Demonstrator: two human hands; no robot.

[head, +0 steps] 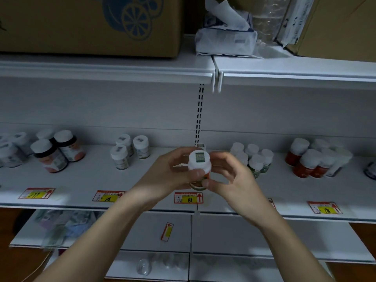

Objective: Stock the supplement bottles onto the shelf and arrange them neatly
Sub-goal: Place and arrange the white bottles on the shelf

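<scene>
**Holding one bottle over mid shelf, both hands on it**

Spanning the whole view, white shelf carries five bottle clusters; edges blurred by the wide lens.

- Cardboard box on the top shelf, cut off at the top and left; only part of a blue citrus print shows.
- Second box at top right, also cropped. Tissue pack sits between the two; something clear just beside it, too faint to identify.
- Left hand wraps the bottle from the left, thumb curled across its front. Right hand pinches it from the right, thumb tip on the lower body. Both are gripping.
- Held bottle: white cap toward camera, green sticker on the cap, orange label mostly hidden by the fingers. It sits in front of the shelf's centre, above the "88" price tag. Cannot tell whether its base touches the shelf.
- Dark-bodied bottles at left; red-labelled bottles at right; green-labelled bottles just right of the hands; small white bottles left of centre. Label text unreadable.
- Far-left cluster and a far-right item are cut off by the frame.
- Lower shelf: loose tag, blurred packets at left.
</scene>
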